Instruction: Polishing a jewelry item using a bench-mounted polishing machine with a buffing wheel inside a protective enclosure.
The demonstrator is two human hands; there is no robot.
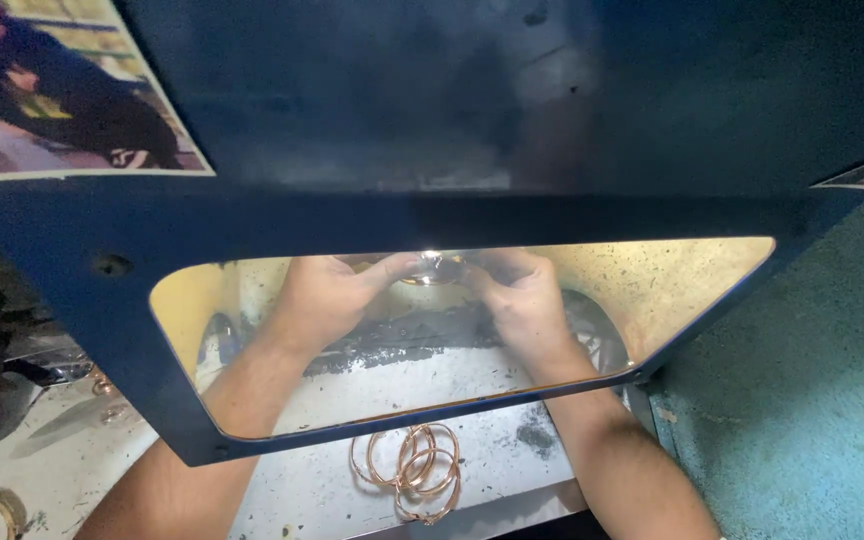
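Working a bangle (433, 268) behind the blue guard (452, 215) | left hand (327, 295) and right hand (517, 295) both pinching it between them; step judged mid-polish | next calls for steady grip; loose bangles (414, 470) lie nearer the wrists

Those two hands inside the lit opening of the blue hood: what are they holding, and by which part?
Both the left hand and right hand pinch a small shiny ring-like piece between them, fingers at its opposite edges. Glare hides what it is.
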